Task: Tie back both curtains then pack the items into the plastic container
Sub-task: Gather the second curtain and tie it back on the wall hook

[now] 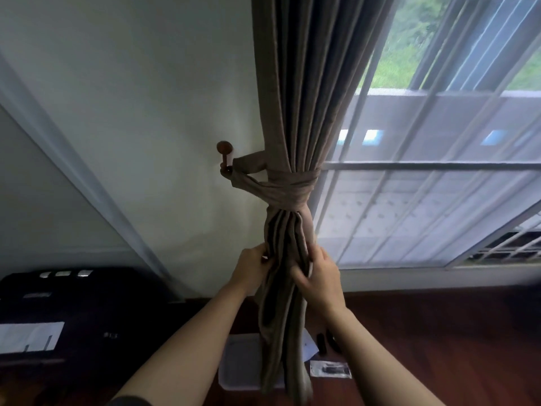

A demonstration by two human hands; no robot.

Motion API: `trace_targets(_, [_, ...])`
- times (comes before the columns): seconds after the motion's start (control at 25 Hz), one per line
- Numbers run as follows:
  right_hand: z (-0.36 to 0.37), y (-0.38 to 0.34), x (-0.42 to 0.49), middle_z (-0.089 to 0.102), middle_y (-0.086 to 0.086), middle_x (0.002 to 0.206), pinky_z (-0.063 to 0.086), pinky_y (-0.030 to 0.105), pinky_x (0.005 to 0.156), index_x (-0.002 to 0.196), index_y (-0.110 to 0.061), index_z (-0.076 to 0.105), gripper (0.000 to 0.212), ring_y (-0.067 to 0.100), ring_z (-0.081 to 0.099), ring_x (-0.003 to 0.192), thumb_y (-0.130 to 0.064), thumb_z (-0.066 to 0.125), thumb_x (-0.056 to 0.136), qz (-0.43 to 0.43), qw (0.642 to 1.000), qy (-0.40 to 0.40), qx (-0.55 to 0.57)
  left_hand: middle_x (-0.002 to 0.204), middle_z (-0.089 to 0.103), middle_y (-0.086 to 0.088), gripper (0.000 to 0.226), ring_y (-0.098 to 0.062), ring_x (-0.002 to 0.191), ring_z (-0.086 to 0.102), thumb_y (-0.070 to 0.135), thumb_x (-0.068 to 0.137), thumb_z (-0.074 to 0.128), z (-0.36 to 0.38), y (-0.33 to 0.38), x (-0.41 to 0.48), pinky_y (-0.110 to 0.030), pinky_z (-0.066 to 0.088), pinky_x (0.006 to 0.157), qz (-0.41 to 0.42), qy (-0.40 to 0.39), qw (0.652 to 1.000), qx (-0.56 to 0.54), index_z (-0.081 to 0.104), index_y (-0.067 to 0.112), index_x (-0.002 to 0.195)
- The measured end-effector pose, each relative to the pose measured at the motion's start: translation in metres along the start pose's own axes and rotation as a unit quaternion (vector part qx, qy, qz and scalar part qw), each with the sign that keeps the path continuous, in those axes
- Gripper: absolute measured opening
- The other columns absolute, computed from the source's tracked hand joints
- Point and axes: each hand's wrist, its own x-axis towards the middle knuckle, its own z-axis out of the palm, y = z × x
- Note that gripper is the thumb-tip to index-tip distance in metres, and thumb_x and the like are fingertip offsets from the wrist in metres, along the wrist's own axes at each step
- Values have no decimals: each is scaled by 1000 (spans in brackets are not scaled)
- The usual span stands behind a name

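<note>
A grey-brown curtain (304, 83) hangs at the left side of the window, gathered by a matching tieback (288, 186) looped onto a round wooden wall hook (224, 155). Below the tie, my left hand (253, 269) pinches the curtain's left folds and my right hand (317, 276) grips the folds on the right. On the floor behind the curtain's lower end sits a clear plastic container (237, 367), partly hidden by the fabric. Beside it lie a small packet (330, 369), a white paper (308, 345) and dark small items (322, 342).
A sheer white curtain (424, 186) covers the window to the right. A black case (73, 315) with a white label stands at the lower left against the wall. Reddish wooden floor (439, 347) stretches to the right.
</note>
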Motion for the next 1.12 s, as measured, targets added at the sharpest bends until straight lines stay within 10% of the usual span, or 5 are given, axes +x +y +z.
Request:
trace_targets(0.2, [-8,1,30,65,21,96,41,40,67,101,-4,57,25,42,59,89,-15,62,79,-11,995,-1,-96,70,65,-22,13,-35,68,63,11,85,62,-7,-4,-14,-29,31,56,29,31,995,91,63,-1,82])
trace_targets(0.4, [-37,21,42,63,18,92,39,36,64,103,-9,65,22,40,60,85,-9,61,81,-42,994,31,-96,56,54,-8,20,-16,52,48,15,83,66,-5,13,-45,-16,28,50,61,48,991,113,59,-1,70])
trace_targets(0.68, [-3,32,34,64,21,86,37,39,60,85,-5,52,32,43,58,82,-34,50,71,-18,996,-34,-82,88,71,-12,18,-28,83,67,23,79,69,-12,5,-16,-25,47,70,-41,27,996,71,61,11,89])
trace_targets(1.12, [24,47,21,69,6,95,51,39,70,110,-18,53,60,31,64,88,-53,66,63,-53,985,-152,-55,107,64,-22,36,-37,99,62,16,89,55,-7,-16,-10,-37,50,81,-6,-52,990,134,49,4,122])
